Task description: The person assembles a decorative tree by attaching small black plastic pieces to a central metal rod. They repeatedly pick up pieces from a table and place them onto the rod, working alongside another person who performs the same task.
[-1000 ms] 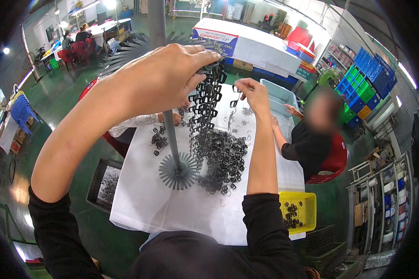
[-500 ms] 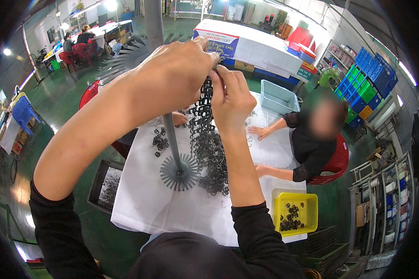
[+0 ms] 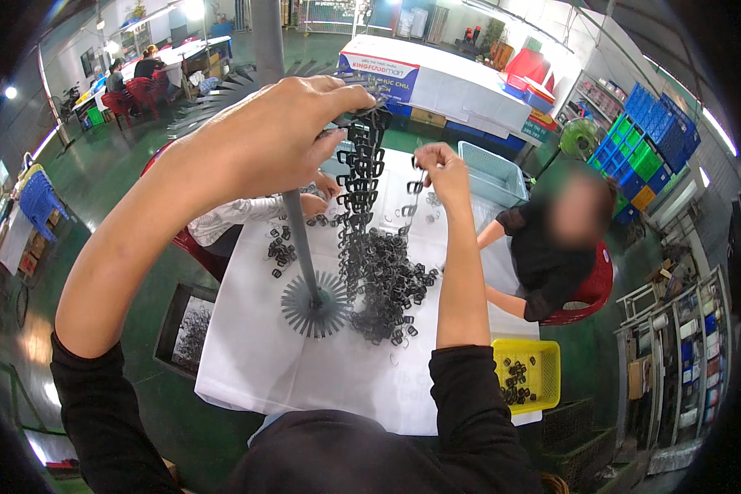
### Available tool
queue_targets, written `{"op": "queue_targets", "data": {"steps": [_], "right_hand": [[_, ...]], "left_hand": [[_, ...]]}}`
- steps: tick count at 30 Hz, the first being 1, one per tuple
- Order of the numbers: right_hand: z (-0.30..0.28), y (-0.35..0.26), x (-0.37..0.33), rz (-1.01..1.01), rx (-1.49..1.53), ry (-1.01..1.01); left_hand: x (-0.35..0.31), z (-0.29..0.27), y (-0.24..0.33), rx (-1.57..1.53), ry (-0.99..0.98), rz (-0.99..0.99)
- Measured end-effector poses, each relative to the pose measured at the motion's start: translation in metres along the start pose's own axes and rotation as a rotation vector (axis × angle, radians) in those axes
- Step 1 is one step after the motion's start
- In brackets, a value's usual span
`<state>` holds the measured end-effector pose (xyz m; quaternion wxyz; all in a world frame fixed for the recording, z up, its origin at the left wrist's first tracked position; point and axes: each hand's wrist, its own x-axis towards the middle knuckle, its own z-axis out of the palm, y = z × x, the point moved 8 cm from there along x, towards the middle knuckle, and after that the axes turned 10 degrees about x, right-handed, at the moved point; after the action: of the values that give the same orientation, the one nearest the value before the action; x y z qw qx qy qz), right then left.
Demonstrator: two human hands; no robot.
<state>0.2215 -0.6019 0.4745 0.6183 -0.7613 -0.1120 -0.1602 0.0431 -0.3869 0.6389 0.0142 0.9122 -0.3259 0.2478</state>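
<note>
My left hand (image 3: pixel 309 123) is raised at the rim of a grey rack disc (image 3: pixel 239 86) with radiating prongs. Its index finger reaches the prong tips, and the thumb is apart from it. Strands of small black buckle-like pieces (image 3: pixel 362 169) hang below those fingertips, down to a heap of the same pieces (image 3: pixel 391 284) on the white-covered table (image 3: pixel 305 379). To the right, my right hand (image 3: pixel 445 174) pinches one separate strand (image 3: pixel 412 198), linked piece to piece by thin hooks. A smaller pronged disc (image 3: pixel 317 305) surrounds the rack's post low down.
A co-worker in black (image 3: pixel 556 247) sits at the right; another person's patterned sleeve (image 3: pixel 235 212) reaches in from the left. A yellow basket (image 3: pixel 547 375) with black pieces stands at the near right corner, a light-blue basket (image 3: pixel 494 169) farther back. A dark tray (image 3: pixel 169 333) lies left, below table height.
My right hand has moved right, away from my left hand and the rack, with a strand now hanging from it. The co-worker's hands at the right have drawn back.
</note>
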Motion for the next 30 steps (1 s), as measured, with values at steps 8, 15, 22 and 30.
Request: {"op": "queue_targets", "data": {"steps": [8, 15, 22, 30], "right_hand": [[0.007, -0.091, -0.053, -0.609, 0.031, 0.353], [0.042, -0.168, -0.089, -0.715, -0.005, 0.194], [0.058, -0.173, -0.089, -0.831, -0.18, 0.25], [0.065, -0.146, -0.059, -0.365, 0.517, -0.199]], "left_hand": [[-0.001, -0.005, 0.007, 0.075, -0.012, -0.008], [0.013, 0.004, 0.003, 0.225, -0.068, -0.064], [0.013, -0.009, 0.011, 0.237, -0.006, -0.012], [0.007, -0.021, 0.024, 0.137, -0.147, -0.005]]}}
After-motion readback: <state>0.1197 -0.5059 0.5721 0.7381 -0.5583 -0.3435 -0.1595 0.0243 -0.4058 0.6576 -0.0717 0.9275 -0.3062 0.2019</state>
